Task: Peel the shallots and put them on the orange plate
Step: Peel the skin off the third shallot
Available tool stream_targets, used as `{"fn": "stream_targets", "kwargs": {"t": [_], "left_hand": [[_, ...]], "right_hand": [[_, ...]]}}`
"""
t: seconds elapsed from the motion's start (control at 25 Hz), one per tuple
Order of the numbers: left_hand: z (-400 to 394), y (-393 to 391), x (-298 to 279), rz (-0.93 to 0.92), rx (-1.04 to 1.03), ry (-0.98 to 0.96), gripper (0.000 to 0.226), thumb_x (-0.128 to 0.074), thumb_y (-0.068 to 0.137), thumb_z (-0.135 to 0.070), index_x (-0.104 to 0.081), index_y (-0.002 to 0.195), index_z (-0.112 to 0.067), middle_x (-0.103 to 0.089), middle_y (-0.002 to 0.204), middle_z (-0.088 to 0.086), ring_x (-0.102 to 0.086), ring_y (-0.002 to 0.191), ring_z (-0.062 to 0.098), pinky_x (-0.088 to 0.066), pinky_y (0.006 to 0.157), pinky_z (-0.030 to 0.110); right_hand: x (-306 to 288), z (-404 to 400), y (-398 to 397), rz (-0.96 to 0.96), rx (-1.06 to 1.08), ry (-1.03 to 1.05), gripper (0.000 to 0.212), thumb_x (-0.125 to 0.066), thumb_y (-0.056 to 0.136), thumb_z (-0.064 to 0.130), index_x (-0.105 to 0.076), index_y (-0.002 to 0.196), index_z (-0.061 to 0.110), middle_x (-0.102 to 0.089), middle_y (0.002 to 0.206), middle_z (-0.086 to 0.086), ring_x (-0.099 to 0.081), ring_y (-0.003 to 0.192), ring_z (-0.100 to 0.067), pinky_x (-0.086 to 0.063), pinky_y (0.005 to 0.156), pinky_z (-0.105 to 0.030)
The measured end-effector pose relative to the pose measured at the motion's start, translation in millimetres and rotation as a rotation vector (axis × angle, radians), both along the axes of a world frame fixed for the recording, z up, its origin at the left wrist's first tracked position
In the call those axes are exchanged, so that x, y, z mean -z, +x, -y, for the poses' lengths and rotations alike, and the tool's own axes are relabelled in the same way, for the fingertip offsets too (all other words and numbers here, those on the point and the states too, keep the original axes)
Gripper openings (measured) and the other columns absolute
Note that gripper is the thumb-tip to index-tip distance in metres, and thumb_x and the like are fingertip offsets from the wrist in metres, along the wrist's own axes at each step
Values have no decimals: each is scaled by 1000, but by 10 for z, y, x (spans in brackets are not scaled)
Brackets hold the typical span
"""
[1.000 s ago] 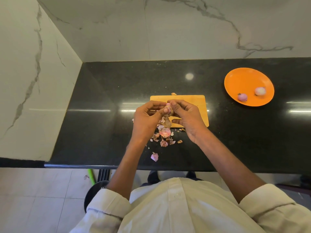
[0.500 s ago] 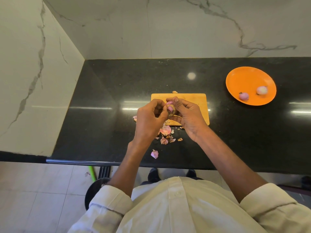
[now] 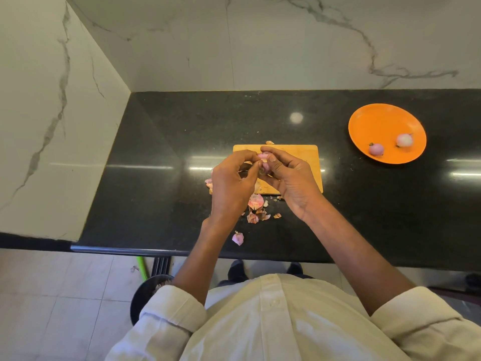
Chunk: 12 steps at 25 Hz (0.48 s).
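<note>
Both hands meet over the wooden cutting board, holding one small pink shallot between them. My right hand grips the shallot with thumb and curled fingers. My left hand pinches at its brown lower end with fingertips. Most of the shallot is hidden by the fingers. The orange plate lies at the right of the black counter, carrying two peeled shallots: a pink one and a paler one.
Loose pink and brown peels lie on the counter in front of the board, one piece near the front edge. Marble walls close the back and left. A black bin stands on the floor below the counter.
The hands stay together over the board. The shallot has been turned between the fingers and my left fingertips have shifted to its brown end.
</note>
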<state>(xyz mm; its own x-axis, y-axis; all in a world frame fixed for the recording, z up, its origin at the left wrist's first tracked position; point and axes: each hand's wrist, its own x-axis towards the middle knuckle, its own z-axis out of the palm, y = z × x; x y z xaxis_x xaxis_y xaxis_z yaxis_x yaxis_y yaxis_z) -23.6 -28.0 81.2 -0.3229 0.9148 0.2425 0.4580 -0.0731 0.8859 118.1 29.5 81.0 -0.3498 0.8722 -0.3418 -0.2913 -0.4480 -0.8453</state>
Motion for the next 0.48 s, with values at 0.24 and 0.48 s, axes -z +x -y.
{"fn": "stream_targets", "kwargs": {"t": [0.24,0.48], "left_hand": [[-6,125,-24,166,-98,-6,10,-70,102,-10,-77,95,-8,-72,100,3,-67,92,11,-53,83,19],[38,170,36,105,-101,-27,11,-69,101,-7,-75,92,-10,-74,90,-3,-69,87,13,-59,80,31]], "right_hand": [[-14,64,-116,4,76,60,20,-68,99,7,-77,114,15,-76,121,-14,-74,108,-22,-62,97,-42],[28,94,-194,51,182,-110,16,-66,102,5,-78,109,13,-79,105,-13,-75,90,-17,-64,80,-33]]}}
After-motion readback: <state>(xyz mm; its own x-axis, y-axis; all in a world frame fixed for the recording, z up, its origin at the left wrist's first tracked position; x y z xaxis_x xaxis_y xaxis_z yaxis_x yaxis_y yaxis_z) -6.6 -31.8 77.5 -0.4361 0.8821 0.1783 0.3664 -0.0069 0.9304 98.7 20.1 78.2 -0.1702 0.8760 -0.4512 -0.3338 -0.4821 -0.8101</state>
